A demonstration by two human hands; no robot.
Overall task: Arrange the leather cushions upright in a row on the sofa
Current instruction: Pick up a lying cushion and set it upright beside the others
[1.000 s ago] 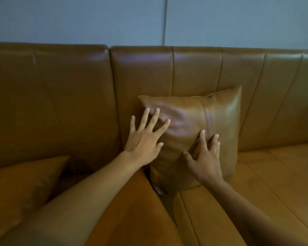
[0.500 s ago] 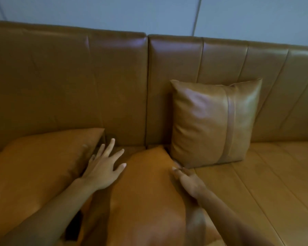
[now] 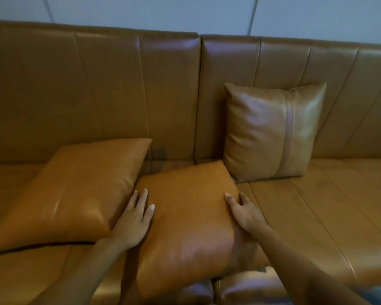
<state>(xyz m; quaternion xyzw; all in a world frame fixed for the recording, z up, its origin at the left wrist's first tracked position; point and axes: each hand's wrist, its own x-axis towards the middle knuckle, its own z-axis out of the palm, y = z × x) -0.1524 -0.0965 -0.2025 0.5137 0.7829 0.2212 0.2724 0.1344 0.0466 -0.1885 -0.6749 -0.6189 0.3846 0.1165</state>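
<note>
— Against the sofa (image 3: 97, 89) backrest, what stands?

— One cushion (image 3: 271, 133), upright, right of the sofa's middle seam.

— And on the sofa seat?

— Two lie flat: the middle cushion (image 3: 185, 221) just in front of the upright one, and the left cushion (image 3: 75, 194) touching its left edge.

— Hands?

— Left hand (image 3: 132, 223) rests open on the middle cushion's left edge; right hand (image 3: 246, 214) grips its right edge, thumb on top.
</note>
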